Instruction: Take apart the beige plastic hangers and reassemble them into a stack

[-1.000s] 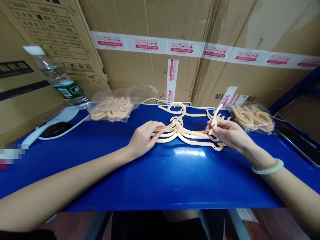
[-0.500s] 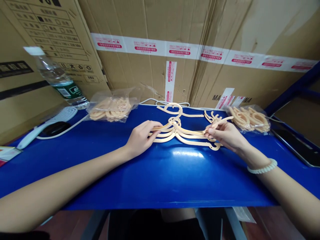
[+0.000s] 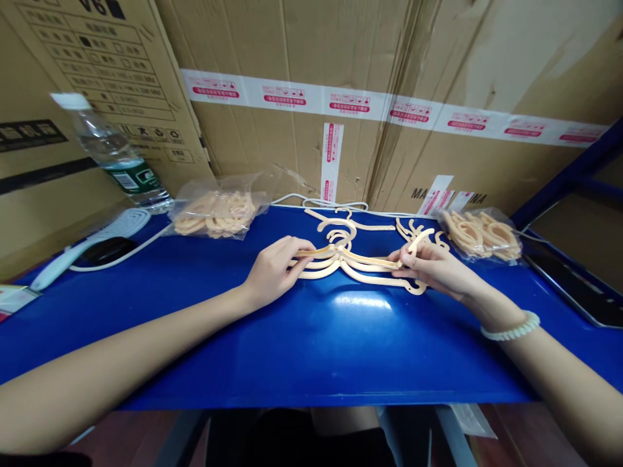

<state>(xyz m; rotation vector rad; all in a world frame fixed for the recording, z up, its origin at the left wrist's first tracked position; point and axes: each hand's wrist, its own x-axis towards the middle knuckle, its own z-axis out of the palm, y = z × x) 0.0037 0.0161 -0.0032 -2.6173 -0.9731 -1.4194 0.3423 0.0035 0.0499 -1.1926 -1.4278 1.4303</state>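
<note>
A peach-coloured plastic clothes hanger (image 3: 357, 257) lies over a small stack of similar hangers (image 3: 377, 277) on the blue table. My left hand (image 3: 272, 269) pinches its left arm between thumb and fingers. At the other end, my right hand (image 3: 440, 267) grips a short curved piece (image 3: 419, 241) against the hanger's right arm. Whether the two are joined cannot be made out, as my fingers cover part of the contact. Behind the stack lies another hanger part (image 3: 374, 227), and loose curved pieces (image 3: 406, 228) lie beyond my right hand.
Clear bags of peach pieces stand at the back left (image 3: 214, 214) and back right (image 3: 481, 237). A water bottle (image 3: 114, 159), a hairbrush (image 3: 92, 243) and a dark oval object (image 3: 108, 251) are at left. A phone-like device (image 3: 574, 285) lies right. Cardboard boxes (image 3: 272, 143) wall the back.
The hanger and the curved piece have tilted in my hands; its hook and the piece's free end sit lower. My right hand has shifted slightly left. My left hand keeps its grip.
</note>
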